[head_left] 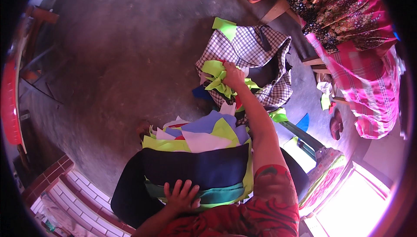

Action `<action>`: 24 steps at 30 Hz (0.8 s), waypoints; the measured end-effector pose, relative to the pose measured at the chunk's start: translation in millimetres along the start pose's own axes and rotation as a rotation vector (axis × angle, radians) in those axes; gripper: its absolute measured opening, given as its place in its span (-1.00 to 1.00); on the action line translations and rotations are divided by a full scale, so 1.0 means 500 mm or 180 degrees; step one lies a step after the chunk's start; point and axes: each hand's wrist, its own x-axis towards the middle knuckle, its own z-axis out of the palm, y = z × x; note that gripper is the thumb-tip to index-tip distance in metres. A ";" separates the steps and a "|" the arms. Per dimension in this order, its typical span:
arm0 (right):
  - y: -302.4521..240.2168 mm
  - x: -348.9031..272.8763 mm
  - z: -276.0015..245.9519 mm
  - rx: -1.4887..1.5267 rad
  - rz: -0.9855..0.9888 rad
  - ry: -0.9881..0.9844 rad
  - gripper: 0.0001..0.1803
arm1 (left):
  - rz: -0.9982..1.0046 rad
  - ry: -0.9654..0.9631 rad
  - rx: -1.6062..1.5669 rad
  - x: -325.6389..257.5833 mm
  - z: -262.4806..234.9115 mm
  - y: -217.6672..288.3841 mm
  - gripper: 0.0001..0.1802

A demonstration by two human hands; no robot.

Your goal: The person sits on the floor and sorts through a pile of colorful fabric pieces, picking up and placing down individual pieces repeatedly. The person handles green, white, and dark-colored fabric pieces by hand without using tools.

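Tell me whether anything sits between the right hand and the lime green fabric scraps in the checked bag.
Nothing visible does. The right hand is already closed on the bunch of lime green scraps at the mouth of the checked bag. The left hand rests apart, on the stack of fabric pieces in the lap.

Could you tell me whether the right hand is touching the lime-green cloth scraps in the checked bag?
Touching. The head view shows the right hand closed around the lime-green cloth scraps at the mouth of the checked bag.
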 end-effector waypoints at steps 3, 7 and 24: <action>-0.013 -0.027 -0.031 0.0037 0.0174 0.0206 -0.24 | -0.0081 0.0076 -0.0034 0.011 -0.002 0.006 -0.45; -0.025 -0.060 -0.151 0.0163 0.0465 0.0567 -0.08 | -0.0032 0.0141 -0.0081 0.028 -0.004 0.007 -0.47; -0.037 -0.604 -0.879 0.1279 -0.0661 0.2218 -0.34 | -0.0086 0.0508 -0.0130 0.043 -0.033 0.029 -0.37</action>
